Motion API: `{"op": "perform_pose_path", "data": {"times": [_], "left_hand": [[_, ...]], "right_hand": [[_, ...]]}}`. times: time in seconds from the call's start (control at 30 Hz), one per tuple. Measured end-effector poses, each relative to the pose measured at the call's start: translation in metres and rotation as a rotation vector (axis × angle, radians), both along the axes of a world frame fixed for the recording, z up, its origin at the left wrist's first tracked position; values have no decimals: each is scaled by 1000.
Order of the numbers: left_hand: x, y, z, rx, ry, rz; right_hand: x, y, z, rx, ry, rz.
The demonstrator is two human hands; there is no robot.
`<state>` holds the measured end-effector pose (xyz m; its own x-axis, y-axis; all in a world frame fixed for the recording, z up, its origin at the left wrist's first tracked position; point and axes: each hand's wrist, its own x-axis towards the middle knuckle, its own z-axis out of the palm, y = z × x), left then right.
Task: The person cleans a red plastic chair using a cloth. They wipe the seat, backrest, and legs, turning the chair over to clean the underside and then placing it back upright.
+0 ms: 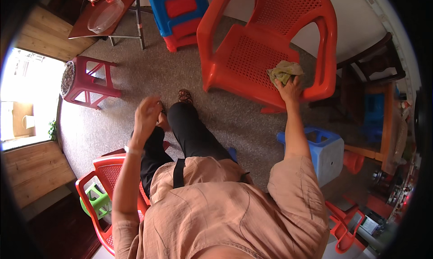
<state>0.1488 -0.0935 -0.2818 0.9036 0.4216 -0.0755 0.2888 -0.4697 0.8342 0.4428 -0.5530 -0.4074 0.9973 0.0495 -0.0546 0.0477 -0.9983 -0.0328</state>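
My right hand (290,90) grips a crumpled, yellowish-green cloth (286,71). The cloth rests on the seat of a red plastic armchair (258,56), near the front corner beside an armrest. Perforations cover the middle of the seat and the backrest. My left hand (146,118) is raised in the air over the floor, in front of my legs. Its fingers are loosely bent and slightly blurred, with nothing visible in them. A light band circles the left wrist.
A dark red stool (83,83) holds a round tray (68,78) of small pieces. Stacked blue and red stools (179,15) stand beside a folding table (91,20). At right is a blue-and-white stool (326,157); behind my left arm, another red chair (98,164) and a green stool (98,201).
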Motion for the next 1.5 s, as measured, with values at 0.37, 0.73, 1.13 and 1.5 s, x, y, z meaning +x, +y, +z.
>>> {"op": "perform_pose_path", "data": {"times": [0.37, 0.73, 1.13, 1.5], "left_hand": [[261, -68, -7, 51, -202, -83], [145, -62, -4, 61, -118, 10], [25, -97, 23, -74, -74, -23], [-178, -28, -42, 401, 153, 343]], "right_hand": [[38, -37, -28, 131, -29, -5], [-65, -43, -1, 224, 201, 25], [-249, 61, 33, 553, 142, 624], [-85, 205, -17, 196, -192, 199]]}}
